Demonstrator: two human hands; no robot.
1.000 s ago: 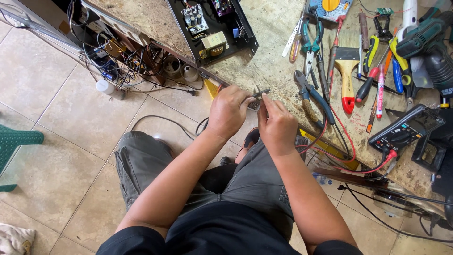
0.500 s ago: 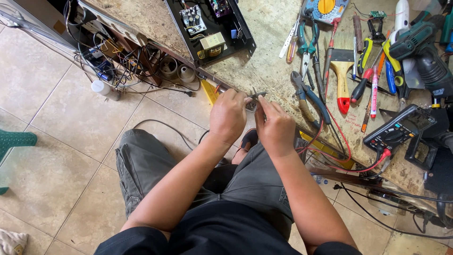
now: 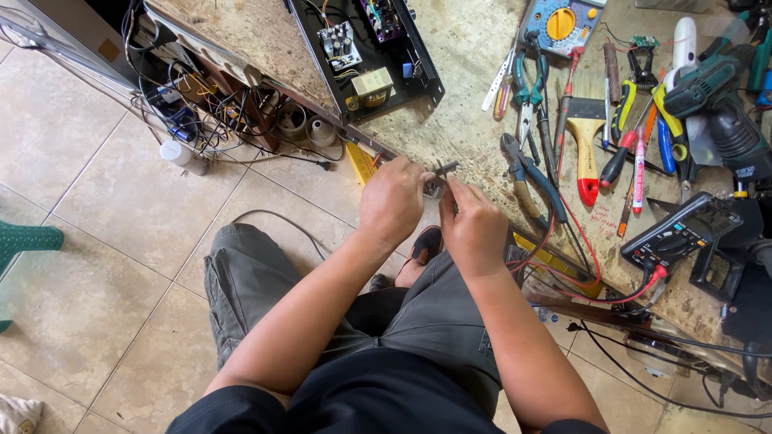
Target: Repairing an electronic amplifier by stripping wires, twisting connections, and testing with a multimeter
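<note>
My left hand [image 3: 392, 199] and my right hand [image 3: 474, 227] meet at the near edge of a worn workbench [image 3: 466, 120]. Between their fingertips sits a small grey metal part [image 3: 439, 178] with short dark prongs sticking out towards the bench. Both hands pinch it; its exact kind is too small to tell. Blue-handled pliers [image 3: 527, 173] lie just right of my right hand.
An open black electronics chassis [image 3: 366, 52] lies on the bench at the back. Screwdrivers, a red-handled brush [image 3: 588, 145], a multimeter [image 3: 679, 233] with red leads and a green drill [image 3: 716, 100] crowd the right. Tangled cables [image 3: 201, 120] hang below the bench. A green stool [image 3: 24, 241] stands left.
Both hands stay together on the small part at the bench edge, with only slight finger movement. The view has shifted a little.
</note>
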